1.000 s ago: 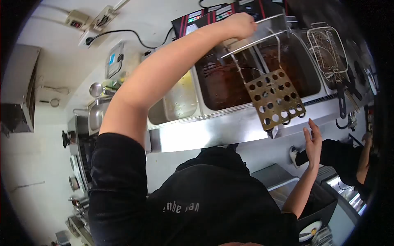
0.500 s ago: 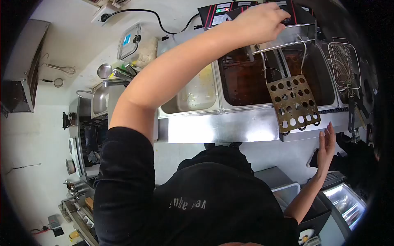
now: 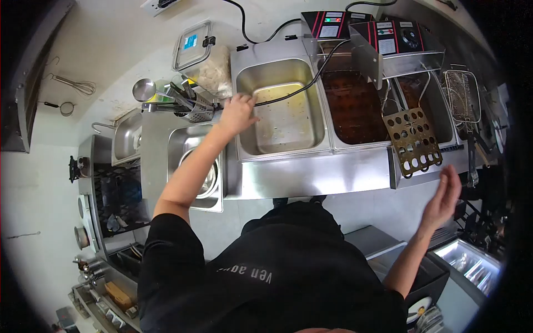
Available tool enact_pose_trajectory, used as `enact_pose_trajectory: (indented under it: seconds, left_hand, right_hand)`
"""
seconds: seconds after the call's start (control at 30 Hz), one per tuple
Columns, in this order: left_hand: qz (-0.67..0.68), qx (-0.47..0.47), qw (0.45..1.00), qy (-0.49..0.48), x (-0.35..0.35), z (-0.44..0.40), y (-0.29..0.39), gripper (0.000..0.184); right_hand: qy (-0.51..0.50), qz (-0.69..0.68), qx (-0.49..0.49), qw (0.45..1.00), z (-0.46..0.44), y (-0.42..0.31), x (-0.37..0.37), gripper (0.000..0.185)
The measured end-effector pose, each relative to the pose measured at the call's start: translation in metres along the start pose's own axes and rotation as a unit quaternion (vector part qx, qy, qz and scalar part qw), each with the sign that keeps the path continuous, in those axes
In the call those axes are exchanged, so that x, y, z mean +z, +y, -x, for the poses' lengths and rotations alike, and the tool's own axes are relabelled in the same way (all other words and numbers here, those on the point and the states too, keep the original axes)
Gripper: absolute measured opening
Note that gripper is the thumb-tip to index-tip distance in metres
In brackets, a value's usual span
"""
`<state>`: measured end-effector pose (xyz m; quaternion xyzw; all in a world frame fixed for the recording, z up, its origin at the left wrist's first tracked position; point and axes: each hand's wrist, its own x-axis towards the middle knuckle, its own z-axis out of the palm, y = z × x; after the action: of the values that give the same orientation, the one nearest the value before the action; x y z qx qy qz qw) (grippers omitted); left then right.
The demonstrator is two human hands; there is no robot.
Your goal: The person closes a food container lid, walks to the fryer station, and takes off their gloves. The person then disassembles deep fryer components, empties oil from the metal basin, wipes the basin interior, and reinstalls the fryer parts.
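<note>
My left hand (image 3: 237, 113) is over the left side of the metal basin (image 3: 294, 122), closed around a black cable (image 3: 294, 93). From the hand, the cable runs across the basin and up toward the fryer control box (image 3: 397, 39). Beside the hand stands a perforated holder (image 3: 201, 110) with utensils. My right hand (image 3: 443, 194) is held in the air at the right with fingers stretched out and nothing in it. Just above it hangs a brass-coloured plate with round holes (image 3: 412, 135), on wire arms over the fryer's front edge.
Dark reddish-brown oil (image 3: 350, 105) fills the fryer tanks. A wire fry basket (image 3: 462, 94) lies at the right. Behind the utensils stands a lidded clear container (image 3: 214, 64). A small steel sink insert (image 3: 176, 139) is at the left of the counter.
My left hand has left the fryer control panel and moved left to the basin, where it has the black cable. My right hand stays open. The view has shifted.
</note>
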<state>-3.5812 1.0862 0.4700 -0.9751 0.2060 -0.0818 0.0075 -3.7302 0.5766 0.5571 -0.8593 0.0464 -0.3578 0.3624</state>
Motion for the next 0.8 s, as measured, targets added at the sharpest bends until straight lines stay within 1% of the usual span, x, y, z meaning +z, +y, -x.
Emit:
enact_pose_trajectory:
  seconds: [0.03,0.07,0.1,0.13,0.17,0.2,0.23,0.27,0.3,0.33,0.37,0.4,0.47,0.5,0.57,0.6,0.67,0.7,0.77,0.8]
  left_hand:
    - [0.006,0.003,1.0,0.006,0.011,0.005,-0.01,0.038]
    - [0.021,0.008,1.0,-0.006,0.021,0.009,-0.021,0.033]
    - [0.036,0.014,0.999,-0.018,0.026,0.009,-0.031,0.028]
    - [0.045,0.022,0.999,-0.012,0.029,0.007,-0.039,0.028]
    - [0.091,0.001,0.996,0.021,0.029,0.004,-0.046,0.023]
    - [0.137,-0.021,0.989,0.052,0.029,0.001,-0.051,0.018]
    - [0.111,-0.005,0.986,0.121,0.021,-0.003,-0.056,0.013]
    - [0.118,0.001,0.985,0.122,0.017,-0.005,-0.057,0.013]
    - [0.112,-0.03,0.981,0.159,0.013,-0.008,-0.06,0.013]
    - [0.104,-0.06,0.973,0.196,0.01,-0.011,-0.064,0.013]
    - [0.109,-0.05,0.973,0.2,0.013,-0.013,-0.068,0.014]
    - [0.11,-0.046,0.972,0.204,0.012,-0.012,-0.069,0.014]
    - [0.127,-0.024,0.973,0.191,0.009,-0.013,-0.069,0.014]
    - [0.129,-0.024,0.972,0.196,0.009,-0.015,-0.07,0.014]
    - [0.131,-0.055,0.97,0.196,0.01,-0.018,-0.075,0.015]
    - [0.132,-0.062,0.969,0.199,0.008,-0.02,-0.077,0.015]
    - [0.124,-0.096,0.96,0.233,-0.001,-0.024,-0.084,0.015]
    - [0.121,-0.1,0.959,0.237,-0.003,-0.026,-0.087,0.015]
    - [0.13,-0.136,0.95,0.249,-0.005,-0.03,-0.091,0.017]
    - [0.128,-0.135,0.951,0.247,-0.005,-0.033,-0.091,0.017]
  right_hand:
    - [-0.025,-0.01,0.005,1.0,0.013,-0.019,0.018,0.024]
    - [-0.076,0.016,-0.031,0.996,0.026,-0.041,0.036,0.023]
    - [-0.149,0.026,-0.042,0.988,0.04,-0.063,0.059,0.023]
    - [-0.224,0.03,-0.052,0.973,0.059,-0.075,0.085,0.022]
    - [-0.258,-0.04,-0.066,0.963,0.079,-0.095,0.116,0.023]
    - [-0.314,-0.061,-0.096,0.943,0.092,-0.119,0.141,0.028]
    - [-0.345,-0.062,-0.187,0.917,0.099,-0.138,0.166,0.036]
    - [-0.385,-0.024,-0.223,0.895,0.106,-0.156,0.186,0.045]
    - [-0.41,-0.016,-0.243,0.879,0.118,-0.159,0.209,0.05]
    - [-0.402,0.01,-0.274,0.874,0.128,-0.161,0.23,0.048]
    - [-0.392,0.036,-0.305,0.867,0.135,-0.161,0.246,0.046]
    - [-0.388,0.04,-0.305,0.869,0.139,-0.16,0.254,0.046]
    - [-0.523,0.126,-0.239,0.809,0.14,-0.158,0.267,0.037]
    - [-0.52,0.13,-0.242,0.809,0.14,-0.154,0.272,0.037]
    - [-0.512,0.109,-0.246,0.816,0.138,-0.144,0.275,0.03]
    - [-0.513,0.111,-0.252,0.813,0.137,-0.144,0.274,0.03]
    - [-0.463,0.064,-0.249,0.848,0.131,-0.144,0.272,0.029]
    - [-0.463,0.062,-0.255,0.847,0.125,-0.143,0.272,0.029]
    - [-0.567,0.132,-0.193,0.79,0.117,-0.138,0.27,0.031]
    - [-0.567,0.129,-0.192,0.79,0.117,-0.132,0.271,0.031]
